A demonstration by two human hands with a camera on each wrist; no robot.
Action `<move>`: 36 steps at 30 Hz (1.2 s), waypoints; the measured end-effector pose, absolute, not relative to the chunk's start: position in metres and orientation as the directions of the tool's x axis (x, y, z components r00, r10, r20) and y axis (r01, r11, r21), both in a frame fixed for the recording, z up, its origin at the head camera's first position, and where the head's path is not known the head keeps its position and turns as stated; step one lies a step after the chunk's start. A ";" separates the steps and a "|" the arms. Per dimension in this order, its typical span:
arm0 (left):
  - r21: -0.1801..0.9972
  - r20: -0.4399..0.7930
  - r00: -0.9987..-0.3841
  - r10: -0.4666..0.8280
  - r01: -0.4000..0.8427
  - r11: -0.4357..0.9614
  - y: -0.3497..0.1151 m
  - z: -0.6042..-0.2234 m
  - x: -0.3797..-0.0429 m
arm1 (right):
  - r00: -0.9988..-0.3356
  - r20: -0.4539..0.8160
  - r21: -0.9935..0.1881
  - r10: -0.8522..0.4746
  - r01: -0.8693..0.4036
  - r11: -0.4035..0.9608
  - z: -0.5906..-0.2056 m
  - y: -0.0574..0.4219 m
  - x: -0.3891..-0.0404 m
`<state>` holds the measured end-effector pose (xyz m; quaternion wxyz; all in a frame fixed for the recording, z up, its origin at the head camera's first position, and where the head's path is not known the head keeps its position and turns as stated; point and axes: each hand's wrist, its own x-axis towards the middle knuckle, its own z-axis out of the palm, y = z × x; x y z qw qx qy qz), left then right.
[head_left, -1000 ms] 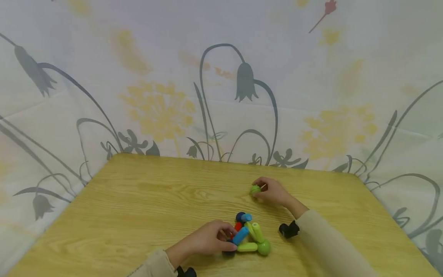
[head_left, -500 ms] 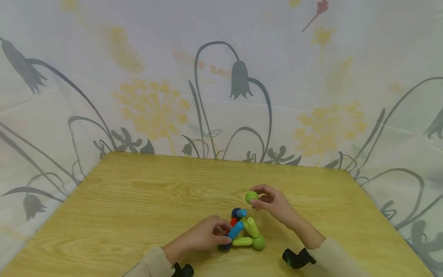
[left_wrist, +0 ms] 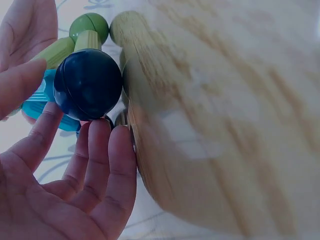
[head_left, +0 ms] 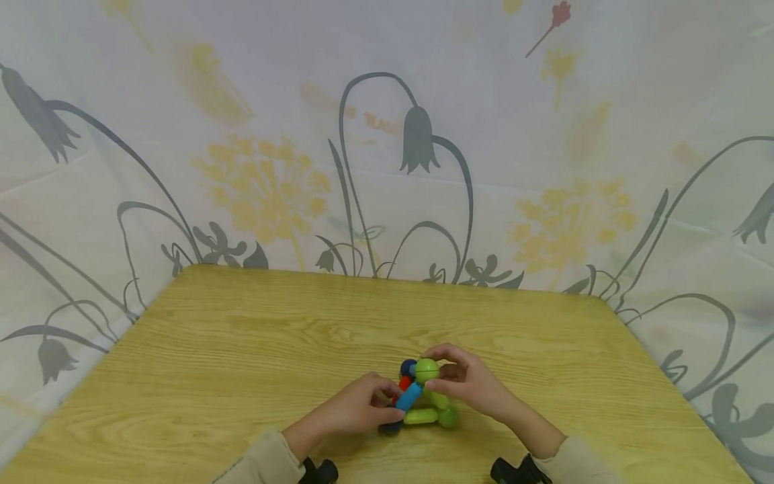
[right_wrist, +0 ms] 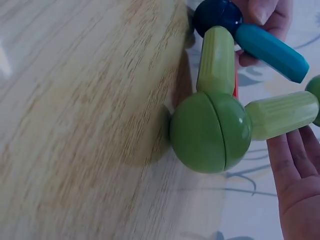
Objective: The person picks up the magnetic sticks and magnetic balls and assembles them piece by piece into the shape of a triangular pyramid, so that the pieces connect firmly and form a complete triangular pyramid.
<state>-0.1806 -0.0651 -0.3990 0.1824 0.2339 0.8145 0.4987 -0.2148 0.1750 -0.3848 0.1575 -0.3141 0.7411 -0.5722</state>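
Magnetic balls and rods form a small frame on the table. My left hand (head_left: 357,407) pinches the upright blue rod (head_left: 408,396) just above a dark blue ball (left_wrist: 89,84) at the frame's near left corner. My right hand (head_left: 474,383) grips a light green ball (head_left: 426,370) at the top of the frame, against the upper ends of the rods. A light green rod (right_wrist: 285,115) rises to that ball from a lower green ball (right_wrist: 207,132). Another light green rod (head_left: 420,417) lies along the near side. A red rod (head_left: 404,384) is partly hidden.
The wooden table (head_left: 242,336) reaches back to a flower-printed cloth (head_left: 272,134). A second dark blue ball (head_left: 408,367) sits at the far corner of the frame. Black wrist-worn devices (head_left: 517,469) show below both sleeves.
My right hand has brought the green ball from the table behind the frame, toward me and onto the rod tops. The left hand keeps its hold at the near left corner.
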 end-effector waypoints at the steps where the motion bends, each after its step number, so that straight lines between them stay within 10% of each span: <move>1: 0.901 -0.061 -0.823 0.564 0.199 0.387 -0.065 -0.399 -0.181 | -0.754 0.134 -0.945 -0.643 -0.293 0.146 -0.385 0.175 -0.214; 36: 0.902 -0.056 -0.852 0.521 0.180 0.392 -0.078 -0.399 -0.191 | -0.755 0.227 -0.855 -0.615 -0.457 0.246 -0.391 0.176 -0.214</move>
